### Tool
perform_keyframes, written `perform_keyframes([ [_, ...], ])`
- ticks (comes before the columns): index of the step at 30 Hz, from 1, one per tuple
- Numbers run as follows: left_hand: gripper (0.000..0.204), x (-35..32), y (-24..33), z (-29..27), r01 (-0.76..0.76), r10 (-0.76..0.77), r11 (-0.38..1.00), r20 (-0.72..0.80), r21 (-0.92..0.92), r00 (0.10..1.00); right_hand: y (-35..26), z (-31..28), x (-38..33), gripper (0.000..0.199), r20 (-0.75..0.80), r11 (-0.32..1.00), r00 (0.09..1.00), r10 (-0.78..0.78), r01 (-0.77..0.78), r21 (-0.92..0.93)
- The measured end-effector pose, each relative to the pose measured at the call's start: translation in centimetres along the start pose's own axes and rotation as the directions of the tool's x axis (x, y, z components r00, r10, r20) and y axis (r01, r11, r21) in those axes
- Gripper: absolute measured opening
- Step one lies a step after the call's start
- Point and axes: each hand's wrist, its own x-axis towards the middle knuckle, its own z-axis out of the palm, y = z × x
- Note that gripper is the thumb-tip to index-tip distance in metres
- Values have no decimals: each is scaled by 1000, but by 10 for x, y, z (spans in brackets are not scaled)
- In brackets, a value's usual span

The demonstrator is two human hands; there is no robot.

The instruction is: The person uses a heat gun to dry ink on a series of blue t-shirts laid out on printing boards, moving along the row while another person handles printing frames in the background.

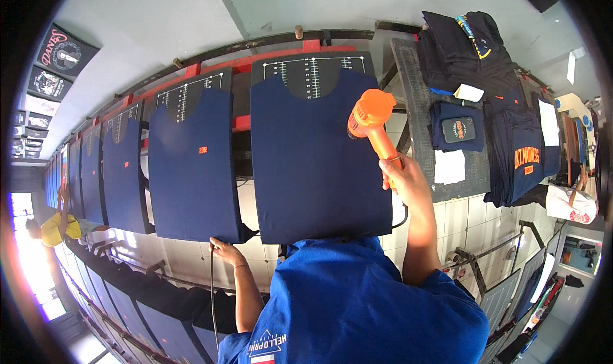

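My right hand (412,184) is closed round the handle of an orange hair dryer (371,111). The dryer is held over the right side of a navy T-shirt (319,166), its dark nozzle toward the cloth. That shirt is stretched flat on a black printing board (281,67) with white ruler marks at its top. Down by the lower edge of the neighbouring navy shirt (191,192), which bears a small orange print, my left hand (228,252) has its fingers closed on a dark cable (212,294) that hangs downward.
More shirt-covered boards (121,166) run left along a red rail (239,64). A dark table (469,188) at right carries folded shirts (517,153) and a phone (458,129). A person in yellow (54,229) stands far left, another in white (570,203) far right. Another row of boards (140,306) lies lower left.
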Motion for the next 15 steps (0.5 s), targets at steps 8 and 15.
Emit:
perform_keyframes([
  [8, 64, -1, 2, 0, 29, -30, 999, 19, 31, 999, -7, 7, -6, 32, -16, 997, 998, -58, 57, -47],
  [15, 65, -6, 12, -1, 13, -13, 995, -5, 102, 1000, -7, 5, -4, 33, -8, 998, 999, -37, 36, -56],
])
